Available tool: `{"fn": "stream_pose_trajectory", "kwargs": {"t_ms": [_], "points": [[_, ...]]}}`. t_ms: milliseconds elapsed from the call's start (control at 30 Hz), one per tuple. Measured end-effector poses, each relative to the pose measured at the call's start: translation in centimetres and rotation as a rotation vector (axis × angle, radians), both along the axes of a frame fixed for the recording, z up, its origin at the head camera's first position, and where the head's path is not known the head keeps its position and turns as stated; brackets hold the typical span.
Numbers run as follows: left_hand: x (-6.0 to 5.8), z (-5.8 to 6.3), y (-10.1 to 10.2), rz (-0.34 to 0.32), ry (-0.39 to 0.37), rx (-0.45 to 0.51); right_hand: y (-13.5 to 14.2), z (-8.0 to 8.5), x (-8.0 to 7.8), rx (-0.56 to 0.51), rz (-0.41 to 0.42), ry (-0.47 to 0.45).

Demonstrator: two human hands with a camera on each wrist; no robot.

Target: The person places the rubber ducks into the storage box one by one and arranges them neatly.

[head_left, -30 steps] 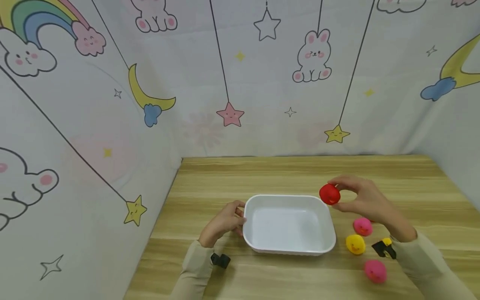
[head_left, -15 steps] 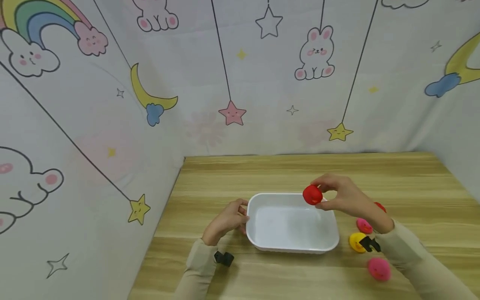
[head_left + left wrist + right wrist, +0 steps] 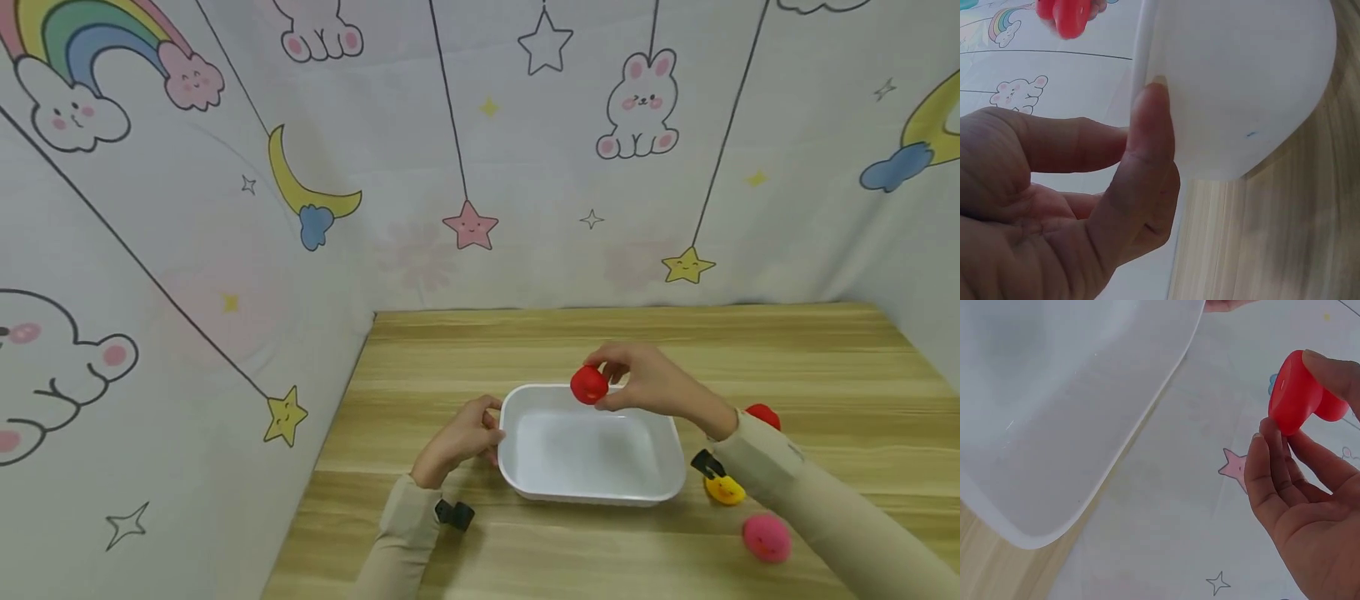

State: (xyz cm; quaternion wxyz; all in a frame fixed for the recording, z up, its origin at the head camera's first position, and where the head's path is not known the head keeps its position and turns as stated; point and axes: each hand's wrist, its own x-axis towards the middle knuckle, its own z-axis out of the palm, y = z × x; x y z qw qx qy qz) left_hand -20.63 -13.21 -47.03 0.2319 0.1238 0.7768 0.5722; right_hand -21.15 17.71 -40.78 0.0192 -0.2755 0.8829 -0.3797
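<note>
While our left hand [image 3: 461, 433] holds the white tray [image 3: 592, 458], our right hand [image 3: 648, 382] pinches a red duck [image 3: 588, 385] near its far rim [image 3: 540, 387].

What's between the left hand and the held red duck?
In the head view, only the back-left corner of the tray lies between the left hand and the red duck; no other object shows there.

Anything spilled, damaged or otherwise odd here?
One oddity: the left wrist view shows a blue speck on the outer wall of the white tray, standing out from the plain surface. Whether it's a stain or print, I can't tell. No spill or breakage shows.
</note>
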Motion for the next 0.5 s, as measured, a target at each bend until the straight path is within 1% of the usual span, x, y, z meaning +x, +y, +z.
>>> {"fn": "stream_pose_trajectory", "kwargs": {"t_ms": [100, 267, 400, 500], "points": [[0.0, -0.1, -0.1, -0.001, 0.005, -0.003, -0.9, 0.0, -0.5, 0.024, 0.004, -0.018], [-0.1, -0.2, -0.2, -0.009, 0.008, -0.01, -2.2, -0.4, -1.2, 0.025, 0.022, -0.064], [-0.3, -0.2, -0.2, -0.01, 0.012, -0.013, -3.0, -0.9, -1.6, 0.007, 0.049, -0.086], [-0.3, -0.3, -0.2, -0.01, -0.009, 0.0, -3.4, -1.7, -1.8, 0.0, 0.067, -0.104]]}}
